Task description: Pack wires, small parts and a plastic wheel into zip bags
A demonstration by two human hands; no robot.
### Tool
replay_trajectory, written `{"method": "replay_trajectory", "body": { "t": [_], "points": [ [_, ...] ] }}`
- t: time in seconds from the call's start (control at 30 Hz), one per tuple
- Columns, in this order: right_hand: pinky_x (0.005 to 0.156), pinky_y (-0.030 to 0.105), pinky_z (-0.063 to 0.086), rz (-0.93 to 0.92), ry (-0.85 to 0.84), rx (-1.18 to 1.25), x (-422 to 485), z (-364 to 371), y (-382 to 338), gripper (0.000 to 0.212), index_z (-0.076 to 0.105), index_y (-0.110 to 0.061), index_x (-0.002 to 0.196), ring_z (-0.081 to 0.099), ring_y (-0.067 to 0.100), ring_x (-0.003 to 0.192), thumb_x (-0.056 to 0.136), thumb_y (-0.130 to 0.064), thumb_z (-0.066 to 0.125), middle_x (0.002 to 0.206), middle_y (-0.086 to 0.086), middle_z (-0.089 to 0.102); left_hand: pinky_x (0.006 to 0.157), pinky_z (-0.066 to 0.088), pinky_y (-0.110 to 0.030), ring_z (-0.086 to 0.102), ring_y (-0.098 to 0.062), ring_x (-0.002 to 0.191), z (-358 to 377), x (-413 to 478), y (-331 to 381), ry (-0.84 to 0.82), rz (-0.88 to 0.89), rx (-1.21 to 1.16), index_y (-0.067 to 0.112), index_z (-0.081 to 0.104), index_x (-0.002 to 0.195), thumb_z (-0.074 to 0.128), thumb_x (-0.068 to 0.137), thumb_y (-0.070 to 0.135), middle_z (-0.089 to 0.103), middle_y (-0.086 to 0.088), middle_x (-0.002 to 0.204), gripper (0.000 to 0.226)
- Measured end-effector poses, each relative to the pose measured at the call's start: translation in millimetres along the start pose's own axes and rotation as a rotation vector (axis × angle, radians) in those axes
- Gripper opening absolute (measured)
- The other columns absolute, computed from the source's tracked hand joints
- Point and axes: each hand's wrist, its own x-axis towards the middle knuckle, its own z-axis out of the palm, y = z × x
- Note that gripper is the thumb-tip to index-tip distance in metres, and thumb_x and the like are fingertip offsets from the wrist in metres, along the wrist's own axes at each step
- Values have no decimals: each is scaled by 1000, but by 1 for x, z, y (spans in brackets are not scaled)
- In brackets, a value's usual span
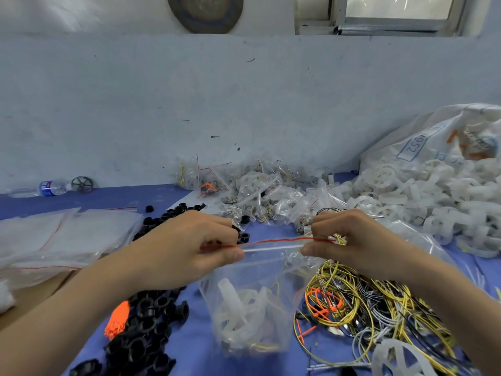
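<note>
Clear zip bag point(252, 308) hangs upright, white plastic wheel point(241, 308) inside.

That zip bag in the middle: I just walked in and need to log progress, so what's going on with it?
A person holds the zip bag up over the blue table, the left hand and right hand each pinching an end of its red-lined top. A white plastic wheel and some wire already sit inside. Loose wires lie to the right, black parts to the left, and filled bags are piled behind.
</note>
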Motion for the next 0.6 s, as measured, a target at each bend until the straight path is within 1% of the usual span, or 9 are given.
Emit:
{"method": "replay_trajectory", "body": {
  "t": [0.13, 0.2, 0.27, 0.37, 0.4, 0.47, 0.5, 0.53, 0.6],
  "points": [
    [58, 31, 31, 43, 15, 85, -1, 0, 7, 49, 36, -12, 53, 32, 20, 59, 80, -46, 60, 61, 9, 34, 53, 27, -18, 39, -9, 54, -6, -3, -5, 19, -35, -55, 29, 36, 57, 51, 91, 45, 41, 2, 62, 40],
    [56, 27, 28, 64, 31, 137, -2, 0, 9, 52, 33, -11, 52, 29, 14, 57, 78, -45, 61, 60, 6, 30, 51, 26, -15, 36, -8, 51, -8, -4, -9, 30, -40, -80, 24, 38, 54, 53, 89, 46, 40, -1, 59, 44],
    [55, 24, 28, 89, 46, 175, -2, -2, 10, 52, 33, -10, 52, 29, 10, 57, 78, -45, 62, 60, 2, 29, 49, 24, -17, 31, -9, 48, -8, -4, -12, 57, -63, -118, 13, 40, 53, 57, 88, 46, 37, -4, 56, 51],
    [57, 22, 32, 69, 42, 132, -2, -5, 13, 43, 41, -13, 53, 35, 10, 57, 81, -40, 61, 59, -2, 35, 49, 26, -19, 32, -17, 48, -7, -4, -17, 41, -94, -131, 5, 45, 55, 55, 92, 50, 38, -6, 56, 59],
    [59, 24, 36, 57, 39, 86, -2, -5, 13, 37, 49, -14, 57, 42, 10, 58, 83, -38, 60, 61, -4, 42, 50, 27, -18, 34, -15, 49, -7, -4, -16, 21, -91, -114, 7, 46, 57, 51, 90, 51, 40, -5, 59, 55],
    [68, 24, 45, 54, 34, 20, -1, -5, 10, 21, 65, -17, 75, 57, 8, 69, 86, -34, 59, 75, -8, 57, 54, 33, -18, 42, -10, 56, -8, -3, -13, -42, -95, -85, 18, 52, 65, 48, 89, 49, 48, 2, 66, 40],
    [72, 22, 47, 60, 36, 15, -1, -4, 9, 15, 68, -20, 84, 60, 7, 75, 86, -33, 60, 81, -11, 61, 58, 38, -17, 49, -9, 62, -8, 0, -10, -67, -103, -92, 24, 56, 72, 50, 91, 46, 54, 8, 71, 30],
    [73, 19, 47, 60, 35, 11, 0, -3, 7, 10, 69, -22, 87, 61, 6, 79, 86, -31, 62, 84, -14, 62, 62, 43, -16, 55, -8, 68, -8, 4, -5, -76, -105, -106, 28, 61, 79, 54, 93, 40, 59, 11, 76, 19],
    [71, 12, 42, 23, 19, -28, 2, 2, 1, 5, 69, -21, 83, 59, 0, 76, 86, -25, 66, 79, -16, 61, 66, 46, -18, 58, -6, 73, -4, 14, 7, -64, -73, -84, 25, 65, 86, 60, 93, 28, 63, 12, 79, 9]
  ]
}}
